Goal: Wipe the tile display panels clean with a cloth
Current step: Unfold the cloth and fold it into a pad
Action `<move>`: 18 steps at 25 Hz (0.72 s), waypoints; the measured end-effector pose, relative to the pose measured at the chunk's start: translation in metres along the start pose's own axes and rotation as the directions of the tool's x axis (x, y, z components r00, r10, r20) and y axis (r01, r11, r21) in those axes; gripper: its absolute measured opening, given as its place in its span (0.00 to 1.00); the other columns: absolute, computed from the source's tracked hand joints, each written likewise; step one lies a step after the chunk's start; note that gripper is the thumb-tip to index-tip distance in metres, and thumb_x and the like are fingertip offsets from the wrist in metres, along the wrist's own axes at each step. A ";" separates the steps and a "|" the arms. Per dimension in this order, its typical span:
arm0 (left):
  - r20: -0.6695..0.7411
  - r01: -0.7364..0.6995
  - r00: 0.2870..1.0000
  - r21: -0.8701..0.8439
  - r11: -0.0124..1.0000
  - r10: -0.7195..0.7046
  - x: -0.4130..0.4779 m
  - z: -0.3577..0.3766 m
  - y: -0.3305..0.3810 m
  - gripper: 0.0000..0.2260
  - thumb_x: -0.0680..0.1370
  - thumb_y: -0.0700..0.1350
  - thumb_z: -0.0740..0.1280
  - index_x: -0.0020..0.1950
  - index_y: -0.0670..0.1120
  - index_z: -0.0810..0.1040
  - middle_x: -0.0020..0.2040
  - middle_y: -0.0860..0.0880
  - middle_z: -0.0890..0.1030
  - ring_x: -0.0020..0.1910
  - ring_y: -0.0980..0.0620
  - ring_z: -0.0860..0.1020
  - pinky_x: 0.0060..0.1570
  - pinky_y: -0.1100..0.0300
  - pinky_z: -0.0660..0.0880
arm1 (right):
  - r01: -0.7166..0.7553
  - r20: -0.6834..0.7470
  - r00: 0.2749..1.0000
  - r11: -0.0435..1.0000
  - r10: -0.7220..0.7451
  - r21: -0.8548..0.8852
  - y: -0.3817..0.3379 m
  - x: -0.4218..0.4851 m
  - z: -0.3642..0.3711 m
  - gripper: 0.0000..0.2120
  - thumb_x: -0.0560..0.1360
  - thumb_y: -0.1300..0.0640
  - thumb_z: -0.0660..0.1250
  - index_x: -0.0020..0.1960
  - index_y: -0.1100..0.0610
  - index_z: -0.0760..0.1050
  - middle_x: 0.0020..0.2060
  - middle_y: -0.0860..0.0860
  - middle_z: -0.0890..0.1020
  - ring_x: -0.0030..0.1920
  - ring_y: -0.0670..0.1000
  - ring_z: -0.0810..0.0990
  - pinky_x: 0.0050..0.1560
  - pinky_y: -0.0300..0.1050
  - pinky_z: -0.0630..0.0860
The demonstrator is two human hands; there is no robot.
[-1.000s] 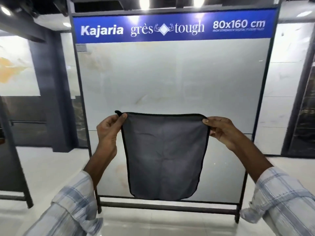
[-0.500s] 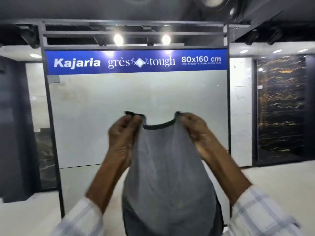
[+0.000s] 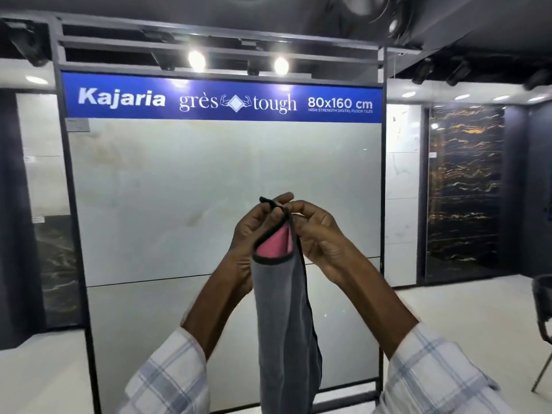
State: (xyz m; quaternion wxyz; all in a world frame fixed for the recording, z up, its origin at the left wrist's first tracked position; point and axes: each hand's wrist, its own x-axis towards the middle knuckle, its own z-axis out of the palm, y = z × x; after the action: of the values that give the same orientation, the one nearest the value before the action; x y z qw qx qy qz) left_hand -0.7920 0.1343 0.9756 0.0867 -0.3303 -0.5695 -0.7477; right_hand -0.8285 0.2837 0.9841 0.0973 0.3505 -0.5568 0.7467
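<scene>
Two cloth point(image 3: 280, 324) corners pinched together by left hand point(image 3: 251, 234), right hand point(image 3: 324, 237) fingers point(image 3: 303, 207)

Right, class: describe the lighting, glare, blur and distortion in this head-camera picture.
Head view: two spotlights flare white and leave glare on the blue sign; the cloth shows slight motion blur; the frame's left post slants, a wide-lens effect.

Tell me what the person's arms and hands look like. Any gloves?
No gloves: the left hand and right hand are bare. The left sleeve and right sleeve are white with blue-grey checks, ending partway up the forearms.
</scene>
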 end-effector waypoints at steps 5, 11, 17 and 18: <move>0.057 -0.001 0.998 -0.082 0.997 0.006 0.020 -0.025 -0.016 0.39 0.59 0.61 0.86 0.64 0.53 0.75 0.69 0.55 0.80 0.70 0.53 0.78 0.62 0.60 0.79 | -0.059 0.145 0.987 0.997 0.065 -0.041 -0.004 -0.010 0.000 0.21 0.70 0.51 0.82 0.62 0.49 0.84 0.48 0.58 0.87 0.47 0.54 0.85 0.57 0.47 0.80; 0.005 0.090 0.996 0.046 0.995 -0.090 0.006 -0.028 -0.031 0.56 0.51 0.74 0.82 0.71 0.47 0.73 0.63 0.48 0.85 0.62 0.51 0.83 0.64 0.56 0.78 | -0.022 0.170 0.982 0.954 0.076 -0.300 0.003 -0.020 0.004 0.15 0.79 0.65 0.69 0.49 0.46 0.88 0.47 0.47 0.88 0.49 0.46 0.85 0.54 0.39 0.80; -0.053 0.224 0.972 -0.095 0.970 -0.230 -0.032 -0.047 -0.022 0.11 0.81 0.49 0.67 0.51 0.45 0.88 0.44 0.49 0.88 0.41 0.55 0.85 0.46 0.61 0.80 | 0.014 -0.025 0.999 0.939 -0.024 -0.345 0.000 -0.026 -0.005 0.05 0.67 0.64 0.76 0.38 0.56 0.83 0.30 0.51 0.77 0.32 0.45 0.72 0.36 0.35 0.68; -0.075 0.295 0.947 -0.177 0.939 -0.311 -0.031 -0.053 -0.021 0.14 0.78 0.54 0.68 0.49 0.47 0.89 0.48 0.48 0.88 0.46 0.53 0.85 0.51 0.58 0.80 | 0.020 -0.074 0.996 0.929 -0.051 -0.369 -0.001 -0.027 -0.010 0.05 0.67 0.66 0.78 0.39 0.61 0.82 0.29 0.52 0.75 0.31 0.46 0.70 0.36 0.35 0.68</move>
State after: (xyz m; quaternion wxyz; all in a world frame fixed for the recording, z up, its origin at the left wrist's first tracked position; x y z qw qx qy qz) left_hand -0.7994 0.0855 0.9337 -0.0281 -0.2061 -0.5454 -0.8120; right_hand -0.8119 0.2994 0.9669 0.1974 0.3051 -0.6761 0.6410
